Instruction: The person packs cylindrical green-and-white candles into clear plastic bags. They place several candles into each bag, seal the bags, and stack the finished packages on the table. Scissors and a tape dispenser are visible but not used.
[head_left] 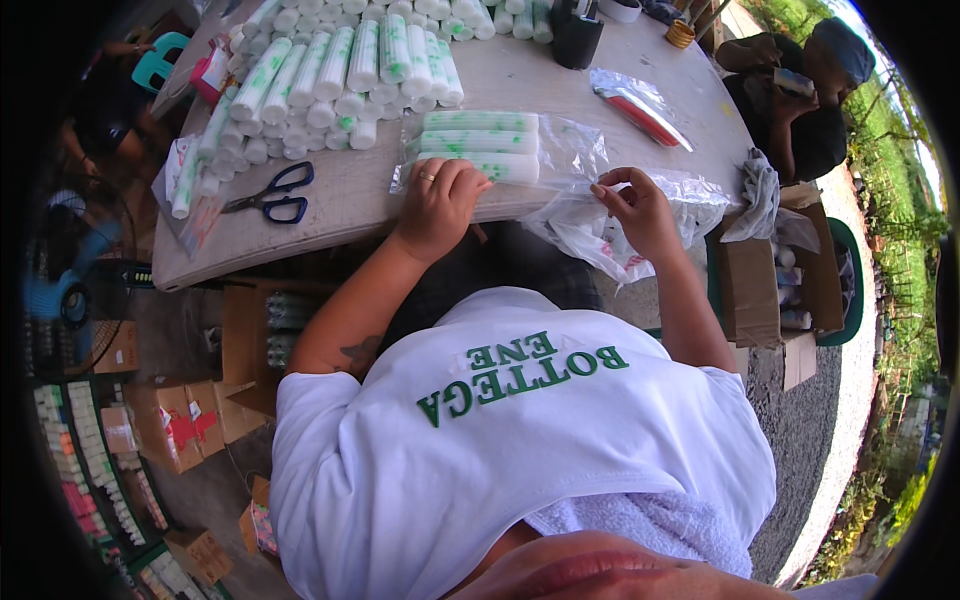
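A clear plastic bag [573,145] lies near the table's front edge with several white candle-like sticks with green blotches [481,142] side by side inside it. My left hand [437,208] is closed at the bag's near left side, fingers curled over its edge and touching the lowest stick. With thumb and fingertips my right hand [636,208] pinches the clear film at the bag's right end. Under and beside my right hand spreads a heap of crumpled clear bags [690,205], partly hanging over the edge.
A large pile of similar white sticks [340,75] covers the table's far left. Blue-handled scissors [275,198] lie left of my left hand. Farther right are a clear packet with a red strip [643,112] and a cardboard box [752,290]. Another person [800,95] sits at the far right.
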